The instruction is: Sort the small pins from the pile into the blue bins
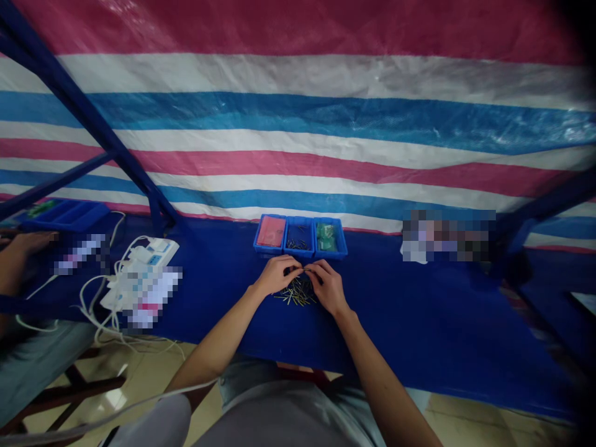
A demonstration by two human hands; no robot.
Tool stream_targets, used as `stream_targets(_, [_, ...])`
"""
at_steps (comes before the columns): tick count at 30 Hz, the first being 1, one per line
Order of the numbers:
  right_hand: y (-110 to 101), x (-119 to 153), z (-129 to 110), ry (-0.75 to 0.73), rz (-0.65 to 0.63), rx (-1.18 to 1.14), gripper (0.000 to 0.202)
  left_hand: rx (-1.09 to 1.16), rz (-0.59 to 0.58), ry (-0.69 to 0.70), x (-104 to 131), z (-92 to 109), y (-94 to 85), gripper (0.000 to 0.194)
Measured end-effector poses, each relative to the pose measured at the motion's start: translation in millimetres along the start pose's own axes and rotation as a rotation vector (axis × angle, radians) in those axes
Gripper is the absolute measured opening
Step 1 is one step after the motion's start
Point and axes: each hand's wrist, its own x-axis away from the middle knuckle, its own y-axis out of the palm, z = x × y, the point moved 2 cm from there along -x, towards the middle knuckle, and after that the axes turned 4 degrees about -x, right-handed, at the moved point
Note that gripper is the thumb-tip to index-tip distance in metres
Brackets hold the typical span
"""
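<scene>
My left hand and my right hand come together over the blue table, fingertips nearly touching. Both are closed in a pinch, and a tiny dark piece seems to sit between them, too small to name. Beneath and just in front of the fingers lies a loose pile of thin, brassy and dark metal pins or screws. Right behind my hands stands a row of three joined blue bins. Pink packets or cards fill the left bin, similar thin dark pieces lie in the middle bin, and green packets are in the right bin.
To the left lie a white power strip and tangled white cables. Farther left, a co-worker's hand rests near another blue tray. Blurred items sit at right. A striped tarp hangs behind the table.
</scene>
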Motion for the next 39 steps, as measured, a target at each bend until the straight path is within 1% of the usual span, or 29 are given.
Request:
stream_targets(4, [0.2, -0.1, -0.8, -0.002, 0.001, 0.007, 0.022, 0.013, 0.008, -0.002, 0.2, -0.5, 0.4, 0.017])
stream_targets(12, [-0.6, -1.8, -4.0, 0.014, -0.009, -0.004, 0.019, 0.038, 0.021, -0.008, -0.2, 2.5, -2.7, 0.015])
stream_targets(19, [0.1, -0.6, -2.0, 0.030, -0.020, 0.004, 0.018, 0.059, 0.034, -0.009, -0.4, 1.6, -2.7, 0.013])
stream_targets(25, [0.1, -0.6, -2.2, 0.038, -0.035, 0.002, 0.018, 0.071, 0.047, -0.012, -1.2, 2.9, -3.3, 0.015])
stream_targets(32, [0.3, -1.1, -1.2, 0.032, -0.031, 0.004, 0.019, 0.064, 0.034, -0.017, -1.0, 3.8, -4.5, 0.016])
stream_targets(39, [1.9, 0.1, -0.6, 0.029, -0.048, 0.018, 0.019, 0.076, 0.061, -0.019, -1.2, 0.3, -2.5, 0.025])
